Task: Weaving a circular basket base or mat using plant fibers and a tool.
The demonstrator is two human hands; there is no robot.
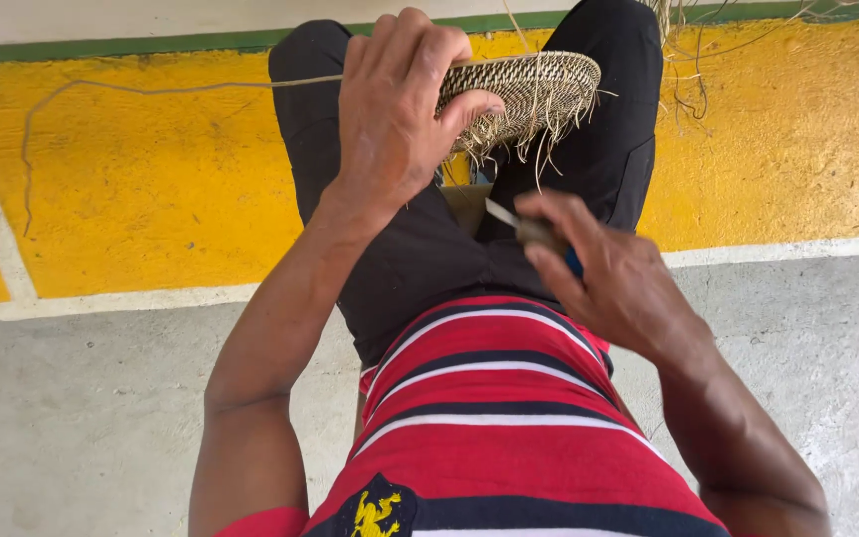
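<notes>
Yellow-painted floor lay beneath your knees; your left hand [390, 104] pinched the woven straw disc [529, 94] above your lap, right hand [608, 278] closed around a small knife [524, 227]; trimming stray fibres wanted short strokes angled away from your thumb

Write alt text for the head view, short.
Seen from above, a seated person's left hand holds a flat woven straw piece with loose fringe over the knees, while the right hand grips a small blade just below it. A long strand trails left over the yellow painted floor.
</notes>
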